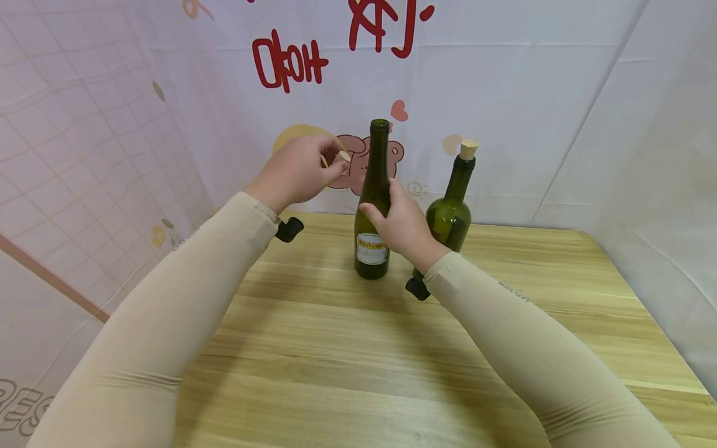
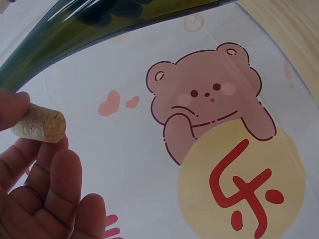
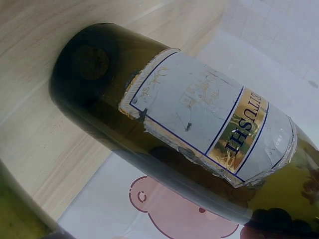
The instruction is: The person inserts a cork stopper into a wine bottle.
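Observation:
My left hand [image 1: 307, 167] pinches a cork [image 1: 343, 156] between thumb and fingers, to the left of an uncorked green bottle's neck. In the left wrist view the cork [image 2: 42, 124] lies sideways, its end face toward the camera. The green bottle [image 1: 372, 218] stands upright on the table, mouth open. Around its body, just above the label [image 1: 372, 249], my right hand [image 1: 406, 224] wraps its fingers and thumb. The right wrist view shows the worn white and gold label [image 3: 194, 114] close up.
A second green bottle [image 1: 456, 205] stands to the right, partly behind my right hand, with a cork [image 1: 468, 149] in its mouth. Both bottles are on a wooden table [image 1: 336, 348]. A printed cloth wall [image 1: 504, 93] rises behind its far edge.

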A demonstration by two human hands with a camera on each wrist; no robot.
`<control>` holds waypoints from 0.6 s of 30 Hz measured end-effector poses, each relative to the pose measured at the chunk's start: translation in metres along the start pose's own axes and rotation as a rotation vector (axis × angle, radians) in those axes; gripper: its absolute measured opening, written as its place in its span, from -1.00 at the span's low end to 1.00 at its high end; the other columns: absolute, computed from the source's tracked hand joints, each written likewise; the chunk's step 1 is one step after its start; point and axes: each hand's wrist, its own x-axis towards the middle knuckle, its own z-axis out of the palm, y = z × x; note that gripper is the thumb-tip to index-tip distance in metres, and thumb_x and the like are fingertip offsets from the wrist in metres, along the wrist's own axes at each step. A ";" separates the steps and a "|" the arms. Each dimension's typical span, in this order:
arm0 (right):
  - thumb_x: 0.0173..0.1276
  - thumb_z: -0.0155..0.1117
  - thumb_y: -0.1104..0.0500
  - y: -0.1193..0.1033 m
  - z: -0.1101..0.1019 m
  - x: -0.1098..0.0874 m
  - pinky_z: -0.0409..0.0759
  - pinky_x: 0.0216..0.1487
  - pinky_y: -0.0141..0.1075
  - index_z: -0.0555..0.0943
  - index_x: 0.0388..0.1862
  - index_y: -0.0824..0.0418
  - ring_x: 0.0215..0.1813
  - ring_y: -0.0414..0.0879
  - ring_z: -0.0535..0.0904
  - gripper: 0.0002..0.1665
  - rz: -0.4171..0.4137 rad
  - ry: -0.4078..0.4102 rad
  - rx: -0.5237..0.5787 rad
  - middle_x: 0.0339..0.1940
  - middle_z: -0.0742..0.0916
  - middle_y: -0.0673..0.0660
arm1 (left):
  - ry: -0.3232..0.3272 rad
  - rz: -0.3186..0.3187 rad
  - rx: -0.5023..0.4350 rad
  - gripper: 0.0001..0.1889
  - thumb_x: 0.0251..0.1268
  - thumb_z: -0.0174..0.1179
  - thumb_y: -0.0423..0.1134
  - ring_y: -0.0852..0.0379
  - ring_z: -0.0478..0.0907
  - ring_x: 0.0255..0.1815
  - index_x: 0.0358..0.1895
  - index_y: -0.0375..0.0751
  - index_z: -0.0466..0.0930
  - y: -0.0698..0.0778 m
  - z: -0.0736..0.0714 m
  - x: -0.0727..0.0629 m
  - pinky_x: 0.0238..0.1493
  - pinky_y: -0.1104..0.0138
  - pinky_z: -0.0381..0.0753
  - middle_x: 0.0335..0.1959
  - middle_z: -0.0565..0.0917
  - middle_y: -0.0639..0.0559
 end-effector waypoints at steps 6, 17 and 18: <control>0.54 0.26 -0.22 0.000 0.000 -0.001 0.60 0.38 0.14 0.24 0.60 0.09 0.39 0.09 0.61 -0.17 0.000 0.000 0.006 0.38 0.61 0.15 | 0.034 0.003 0.005 -0.65 0.59 0.14 -0.07 0.04 0.64 0.03 0.24 -0.15 0.62 0.005 -0.005 0.003 0.19 0.10 0.62 0.03 0.75 -0.03; 0.54 0.25 -0.23 0.000 0.000 -0.001 0.60 0.37 0.15 0.23 0.61 0.08 0.40 0.09 0.61 -0.16 0.009 -0.006 0.005 0.40 0.61 0.15 | 0.068 -0.017 -0.063 -0.67 0.60 0.14 -0.03 0.08 0.64 -0.16 0.24 -0.08 0.60 0.016 -0.014 0.003 0.00 0.21 0.62 0.00 0.71 0.03; 0.54 0.25 -0.23 0.000 0.000 0.000 0.60 0.37 0.15 0.23 0.61 0.08 0.40 0.09 0.61 -0.16 0.009 -0.006 0.004 0.40 0.61 0.15 | 0.071 -0.017 -0.065 -0.67 0.60 0.13 -0.03 0.09 0.66 -0.19 0.24 -0.08 0.59 0.017 -0.015 0.004 -0.01 0.21 0.63 0.00 0.71 0.04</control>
